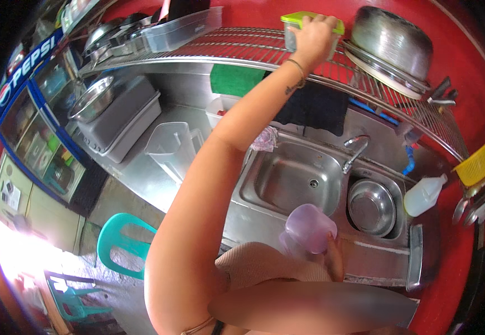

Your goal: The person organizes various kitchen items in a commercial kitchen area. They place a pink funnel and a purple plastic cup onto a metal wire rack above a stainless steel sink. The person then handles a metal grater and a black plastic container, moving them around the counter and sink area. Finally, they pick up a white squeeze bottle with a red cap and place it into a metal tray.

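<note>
My left hand [315, 35] reaches up to the wire rack and grips a clear plastic food container [290, 39] by its lime-green lid [294, 16]. The container is at the rack, beside a large metal pot [391, 46]. Low in front of my body, my right hand [334, 259] holds a translucent purple plastic pitcher [309, 228], tilted, near the front edge of the sink. My fingers on the pitcher are mostly hidden. Below the rack is a stainless steel double sink [296, 180], with a metal bowl [372, 207] in its right basin.
On the steel counter stand a clear pitcher [169, 144] and a grey lidded bin [121, 113] with a metal bowl [94, 98] on top. A faucet [356, 153], plastic jug [425, 196] and yellow strainer [474, 167] are on the right. The wire rack [242, 37] overhangs the counter. A teal chair [108, 243] stands left.
</note>
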Demonstrator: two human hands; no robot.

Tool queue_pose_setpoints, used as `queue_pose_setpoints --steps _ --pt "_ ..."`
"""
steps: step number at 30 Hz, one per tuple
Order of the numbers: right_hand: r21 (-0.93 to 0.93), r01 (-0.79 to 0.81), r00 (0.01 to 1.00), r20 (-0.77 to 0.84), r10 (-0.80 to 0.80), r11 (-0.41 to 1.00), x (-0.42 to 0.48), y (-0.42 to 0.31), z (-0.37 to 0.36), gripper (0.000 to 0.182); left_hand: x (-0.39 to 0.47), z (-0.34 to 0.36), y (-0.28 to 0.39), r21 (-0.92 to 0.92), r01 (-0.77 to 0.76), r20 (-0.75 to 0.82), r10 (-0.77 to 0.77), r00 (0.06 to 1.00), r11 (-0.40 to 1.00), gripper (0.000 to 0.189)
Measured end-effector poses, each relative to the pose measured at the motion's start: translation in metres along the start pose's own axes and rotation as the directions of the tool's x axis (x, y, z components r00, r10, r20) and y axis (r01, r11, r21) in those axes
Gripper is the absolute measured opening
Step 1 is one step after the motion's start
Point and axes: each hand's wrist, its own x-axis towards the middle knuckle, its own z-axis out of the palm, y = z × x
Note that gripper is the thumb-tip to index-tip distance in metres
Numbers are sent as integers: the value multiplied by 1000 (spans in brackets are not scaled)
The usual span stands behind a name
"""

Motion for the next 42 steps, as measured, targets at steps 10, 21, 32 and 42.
queue_pose_setpoints --steps 10,21,32,42 --pt "90 -59 998 -2 60 994 3 6 0 53 -6 -57 -56 44 -253 -369 251 895 966 41" --pt "104 3 1000 27 -6 995 8 9 22 57 -48 -172 -284 592 367 -242 -276 930 717 63" --pt "191 -58 997 66 46 980 3 5 37 58 -30 -174 -324 513 413 -287 -303 909 753 60" --pt "325 -199 980 88 179 925 -19 -12 58 62 -20 -148 -255 499 351 -199 -290 936 792 49"
